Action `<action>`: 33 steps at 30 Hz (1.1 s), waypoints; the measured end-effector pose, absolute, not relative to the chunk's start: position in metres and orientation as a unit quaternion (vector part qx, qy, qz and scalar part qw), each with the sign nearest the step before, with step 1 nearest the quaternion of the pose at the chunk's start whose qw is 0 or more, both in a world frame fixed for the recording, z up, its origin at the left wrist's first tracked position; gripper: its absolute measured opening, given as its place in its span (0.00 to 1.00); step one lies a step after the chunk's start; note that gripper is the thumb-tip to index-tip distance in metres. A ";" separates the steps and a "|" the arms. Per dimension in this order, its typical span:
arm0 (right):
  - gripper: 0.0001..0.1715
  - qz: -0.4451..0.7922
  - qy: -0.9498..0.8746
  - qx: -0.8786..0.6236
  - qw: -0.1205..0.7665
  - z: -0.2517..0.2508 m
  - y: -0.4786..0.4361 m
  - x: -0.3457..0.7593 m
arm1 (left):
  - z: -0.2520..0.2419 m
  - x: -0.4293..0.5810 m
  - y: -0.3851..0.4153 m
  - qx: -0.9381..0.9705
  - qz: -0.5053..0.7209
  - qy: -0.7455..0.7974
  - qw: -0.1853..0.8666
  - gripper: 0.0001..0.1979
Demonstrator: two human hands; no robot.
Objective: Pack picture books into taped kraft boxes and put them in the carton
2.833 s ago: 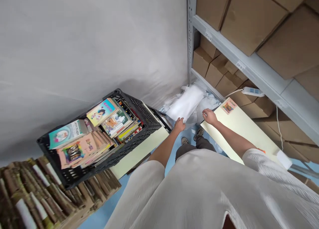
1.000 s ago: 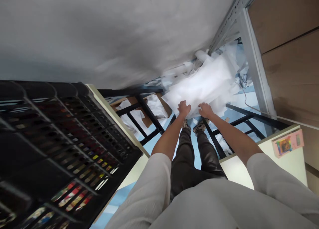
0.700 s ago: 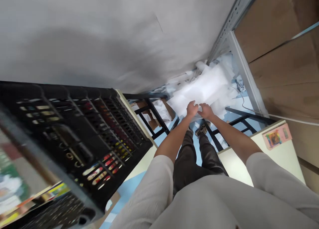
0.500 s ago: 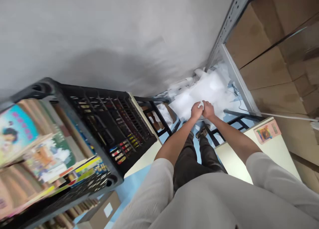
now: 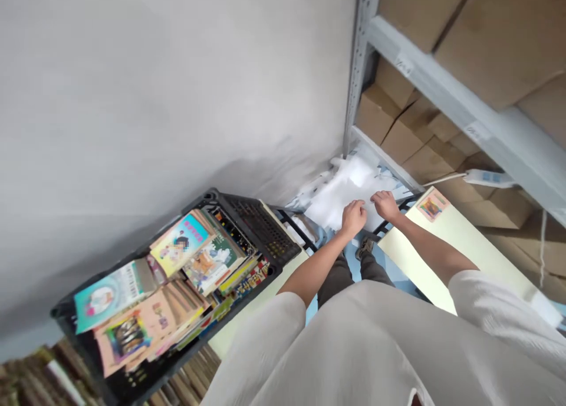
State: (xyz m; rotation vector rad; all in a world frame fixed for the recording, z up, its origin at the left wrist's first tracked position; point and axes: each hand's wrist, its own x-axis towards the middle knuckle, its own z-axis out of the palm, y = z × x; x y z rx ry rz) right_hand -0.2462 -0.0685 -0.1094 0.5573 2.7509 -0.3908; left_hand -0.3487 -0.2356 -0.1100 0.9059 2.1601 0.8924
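Observation:
My left hand (image 5: 354, 218) and my right hand (image 5: 385, 205) are held out in front of my body, a small gap apart. Both have curled fingers, with thumb and fingertips brought together toward the gap. Whatever they pinch, if anything, is too small to make out against the white behind. Below and beyond them, a heap of crumpled white sheets (image 5: 331, 201) lies on the floor by the wall. Nearest to my right hand is a pale yellow tabletop (image 5: 469, 247) with a small pink booklet (image 5: 433, 204) at its far corner.
To the left, a black plastic crate (image 5: 276, 241) full of books (image 5: 172, 244) stands on another pale surface. A grey metal rack (image 5: 446, 88) with cardboard boxes (image 5: 409, 138) rises on the right, and a white power strip (image 5: 490, 178) hangs there. A bare wall (image 5: 177, 88) closes the far side.
My hands have moved apart from nearly touching, and the white bit between them no longer shows. The view has shifted, bringing more of the book crate and rack into sight.

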 end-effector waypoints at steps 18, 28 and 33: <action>0.18 -0.191 0.901 0.377 0.095 -0.034 -0.104 0.036 | -0.083 -0.207 -0.190 0.715 0.002 0.603 0.354 0.28; 0.25 -0.203 0.867 0.431 0.143 -0.069 -0.079 0.142 | -0.109 -0.121 -0.181 0.742 -0.100 0.549 0.371 0.34; 0.35 -0.196 0.828 0.514 0.109 -0.082 -0.093 0.161 | -0.108 -0.103 -0.180 0.727 -0.115 0.573 0.360 0.36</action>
